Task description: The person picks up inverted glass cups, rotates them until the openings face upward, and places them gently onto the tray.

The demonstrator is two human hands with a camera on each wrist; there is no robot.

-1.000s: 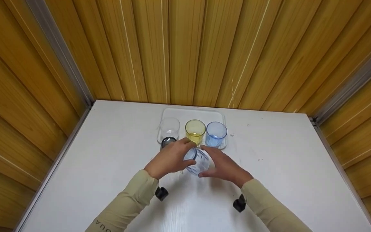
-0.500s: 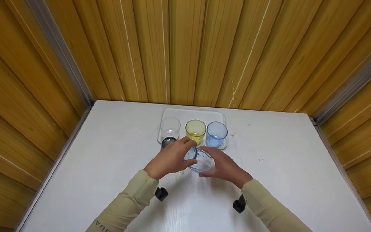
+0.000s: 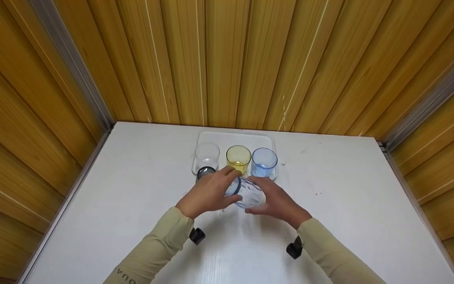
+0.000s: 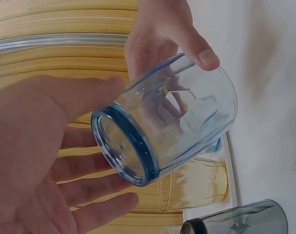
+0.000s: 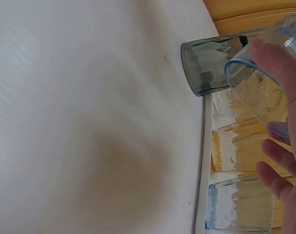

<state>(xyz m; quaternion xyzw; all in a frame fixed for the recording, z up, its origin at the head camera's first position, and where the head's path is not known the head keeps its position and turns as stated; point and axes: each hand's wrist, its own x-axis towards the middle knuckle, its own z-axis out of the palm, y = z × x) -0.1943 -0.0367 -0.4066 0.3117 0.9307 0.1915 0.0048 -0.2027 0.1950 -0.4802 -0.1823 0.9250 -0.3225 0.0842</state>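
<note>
A clear glass with a blue rim (image 3: 247, 194) lies tilted on its side between both hands, just above the white table (image 3: 132, 205). My left hand (image 3: 210, 192) holds its rim end, thumb on top and fingers beneath (image 4: 96, 207). My right hand (image 3: 278, 202) grips the base end, its thumb (image 4: 202, 52) pressed on the wall of the glass (image 4: 172, 122). In the right wrist view the glass (image 5: 265, 92) shows beside my fingers (image 5: 284, 161).
Behind the hands a white tray (image 3: 235, 137) holds a clear glass (image 3: 207, 156), a yellow glass (image 3: 238, 157) and a blue glass (image 3: 264, 161). A grey glass (image 3: 205, 172) stands at the tray's front left corner. Wooden walls close in three sides.
My right hand has closed round the base of the glass, which it only flanked before. The glass has risen slightly and shifted towards the tray.
</note>
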